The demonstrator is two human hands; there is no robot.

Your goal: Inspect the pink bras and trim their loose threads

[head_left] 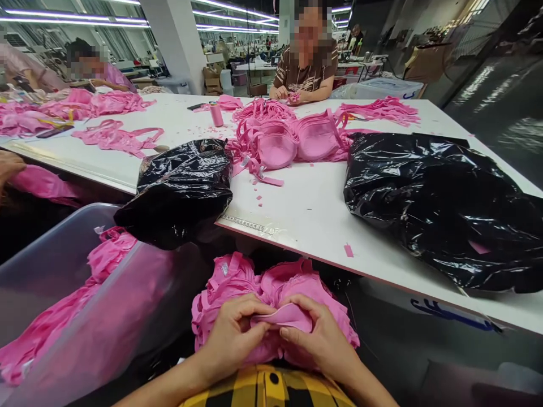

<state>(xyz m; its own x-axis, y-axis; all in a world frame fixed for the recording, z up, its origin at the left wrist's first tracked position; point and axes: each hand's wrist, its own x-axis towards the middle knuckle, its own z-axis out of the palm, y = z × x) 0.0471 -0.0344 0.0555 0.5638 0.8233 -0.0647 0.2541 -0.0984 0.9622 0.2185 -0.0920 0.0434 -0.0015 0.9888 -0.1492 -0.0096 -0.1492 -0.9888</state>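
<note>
A heap of pink bra pieces (237, 282) lies in my lap, below the white table's edge. My left hand (231, 336) and my right hand (324, 339) meet over it, both pinching one pink fabric piece (282, 316) between thumb and fingers. The fingers of both hands are curled closed on that piece. More pink bras (292, 144) are stacked on the white table (309, 209) ahead of me.
Two black plastic bags (182, 189) (441, 209) lie on the table left and right. A clear plastic bin (63, 265) with pink fabric stands at my left. Across the table a person (307, 65) handles pink pieces; another person (91, 68) sits far left. Pink straps lie scattered.
</note>
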